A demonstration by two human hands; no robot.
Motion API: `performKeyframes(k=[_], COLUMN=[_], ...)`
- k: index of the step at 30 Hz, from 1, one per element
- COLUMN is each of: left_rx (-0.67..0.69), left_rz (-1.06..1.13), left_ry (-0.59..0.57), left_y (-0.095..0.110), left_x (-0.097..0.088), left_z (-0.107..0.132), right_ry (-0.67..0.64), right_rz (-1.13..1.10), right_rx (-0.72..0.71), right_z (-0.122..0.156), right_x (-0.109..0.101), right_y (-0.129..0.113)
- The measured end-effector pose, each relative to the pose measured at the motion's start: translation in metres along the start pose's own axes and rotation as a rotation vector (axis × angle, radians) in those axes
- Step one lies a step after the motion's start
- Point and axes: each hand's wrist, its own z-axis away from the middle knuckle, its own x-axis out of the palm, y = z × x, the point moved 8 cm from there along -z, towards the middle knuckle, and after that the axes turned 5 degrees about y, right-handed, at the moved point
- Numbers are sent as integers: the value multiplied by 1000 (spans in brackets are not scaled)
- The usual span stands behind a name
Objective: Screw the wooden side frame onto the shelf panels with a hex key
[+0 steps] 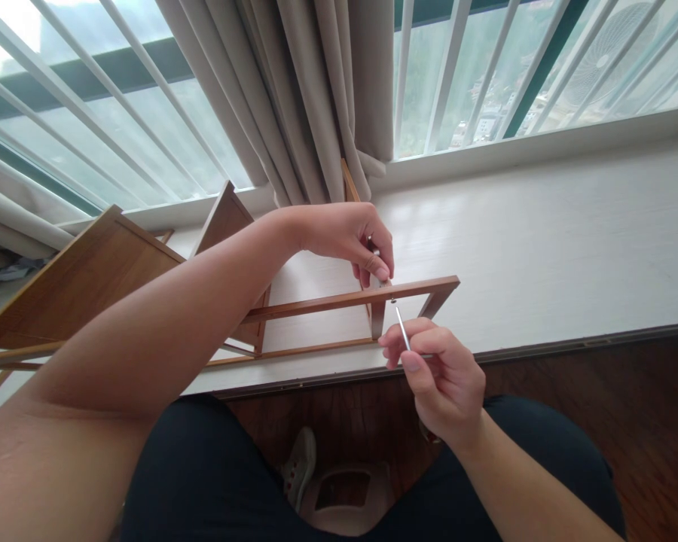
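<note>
My right hand (444,376) is closed around a thin metal hex key (402,327). Its tip points up at a small screw (394,300) in the near face of a wooden rail (328,304). A slight gap seems to separate tip and screw. On the far side of that rail, my left hand (364,241) is bent down with its fingers pinched together. Between them shows a small dark, metallic piece (374,247), mostly hidden by the fingers. The rail belongs to a brown wooden frame lying over the white ledge.
Wooden panels (84,278) of the furniture stand on the left. The white ledge (542,248) runs below barred windows, with a beige curtain (294,98) hanging at its back. Below are my knees, a light stool (344,497), a shoe (300,463) and the dark wooden floor (644,421).
</note>
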Motion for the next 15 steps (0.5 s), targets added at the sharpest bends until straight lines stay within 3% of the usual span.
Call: performKeyframes(k=[6,15], left_rx=[19,-13], left_rz=[-50,-15], left_ry=[38,-19], left_y=[1,-4], left_x=[-3,1], left_z=[0,1], right_ry=[-3,-36], right_rz=[38,43], right_rx=[-17,-10], right_z=[-6,-9], right_x=[-1,0], right_y=[0,0])
